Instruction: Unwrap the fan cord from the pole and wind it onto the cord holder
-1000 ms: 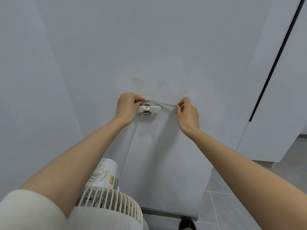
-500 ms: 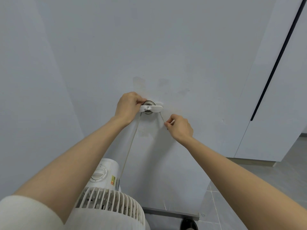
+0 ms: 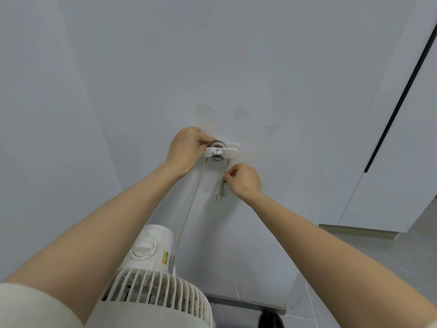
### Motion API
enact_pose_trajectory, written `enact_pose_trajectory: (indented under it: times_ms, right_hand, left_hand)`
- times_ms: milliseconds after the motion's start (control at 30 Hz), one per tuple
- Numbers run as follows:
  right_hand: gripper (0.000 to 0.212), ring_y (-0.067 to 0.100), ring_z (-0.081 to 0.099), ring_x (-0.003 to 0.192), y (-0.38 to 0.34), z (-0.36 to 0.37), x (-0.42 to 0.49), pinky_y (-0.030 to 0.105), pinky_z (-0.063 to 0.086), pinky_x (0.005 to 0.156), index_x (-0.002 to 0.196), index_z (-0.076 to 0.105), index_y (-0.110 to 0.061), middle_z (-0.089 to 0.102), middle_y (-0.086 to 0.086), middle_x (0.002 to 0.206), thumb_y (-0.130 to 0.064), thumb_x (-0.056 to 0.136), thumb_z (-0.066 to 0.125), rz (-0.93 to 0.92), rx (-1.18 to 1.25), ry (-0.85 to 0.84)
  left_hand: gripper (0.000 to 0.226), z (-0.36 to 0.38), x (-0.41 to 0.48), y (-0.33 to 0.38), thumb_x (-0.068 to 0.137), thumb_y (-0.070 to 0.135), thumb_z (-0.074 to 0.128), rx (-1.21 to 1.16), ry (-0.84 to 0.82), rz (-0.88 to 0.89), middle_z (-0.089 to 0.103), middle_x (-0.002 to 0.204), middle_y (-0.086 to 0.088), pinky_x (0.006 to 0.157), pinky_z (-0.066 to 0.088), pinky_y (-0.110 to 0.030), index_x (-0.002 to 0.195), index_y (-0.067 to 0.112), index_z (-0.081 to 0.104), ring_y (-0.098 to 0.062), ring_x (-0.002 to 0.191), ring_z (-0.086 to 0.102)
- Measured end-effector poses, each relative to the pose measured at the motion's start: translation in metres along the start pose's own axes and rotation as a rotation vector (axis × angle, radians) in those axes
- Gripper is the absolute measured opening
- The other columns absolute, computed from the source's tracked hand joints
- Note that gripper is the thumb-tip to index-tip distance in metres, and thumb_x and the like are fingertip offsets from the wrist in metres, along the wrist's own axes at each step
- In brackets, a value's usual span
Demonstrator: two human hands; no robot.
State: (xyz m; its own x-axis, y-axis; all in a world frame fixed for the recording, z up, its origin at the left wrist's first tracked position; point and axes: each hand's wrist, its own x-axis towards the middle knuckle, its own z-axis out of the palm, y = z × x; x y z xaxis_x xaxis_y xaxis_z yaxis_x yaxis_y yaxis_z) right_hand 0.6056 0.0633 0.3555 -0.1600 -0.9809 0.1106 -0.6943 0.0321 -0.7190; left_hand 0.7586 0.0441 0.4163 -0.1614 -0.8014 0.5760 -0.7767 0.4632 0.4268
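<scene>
Head view: I see my left hand pressed against the cord holder on the wall, its grip closed on the holder's left edge. The right hand sits just below the holder, grip pinching the cord near the plug, which dangles prongs down. Cord turns sit on the holder; one strand runs down to the fan.

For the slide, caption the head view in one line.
Left hand steadies the wall-mounted cord holder while right hand pinches the cord just above the dangling plug, fan below.
</scene>
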Motion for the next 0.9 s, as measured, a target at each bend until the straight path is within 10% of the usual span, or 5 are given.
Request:
enact_pose_trajectory:
  times_ms: [300,900]
  right_hand:
    - [0.017,0.031,0.067,0.086,-0.005,0.006,0.004,0.029,0.045,0.065,0.067,0.061,-0.022,0.072,0.008,0.087,-0.02,0.083,0.054,-0.003,-0.069,0.06]
    - [0.023,0.025,0.069,0.093,0.001,-0.036,-0.005,0.036,0.054,0.085,0.104,0.064,-0.027,0.069,-0.002,0.109,-0.03,0.083,0.057,-0.024,-0.055,0.032]
  left_hand:
    - [0.023,0.0,0.001,-0.001,0.087,0.015,0.058,0.007,-0.002,-0.012,0.071,0.099,-0.004,0.081,0.052,-0.04,0.102,0.02,0.075,-0.022,0.09,0.064]
    - [0.021,-0.011,-0.019,0.025,0.089,0.02,0.058,-0.087,0.122,-0.242,0.073,0.107,0.008,0.078,0.048,-0.024,0.103,0.024,0.073,-0.011,0.096,0.067]
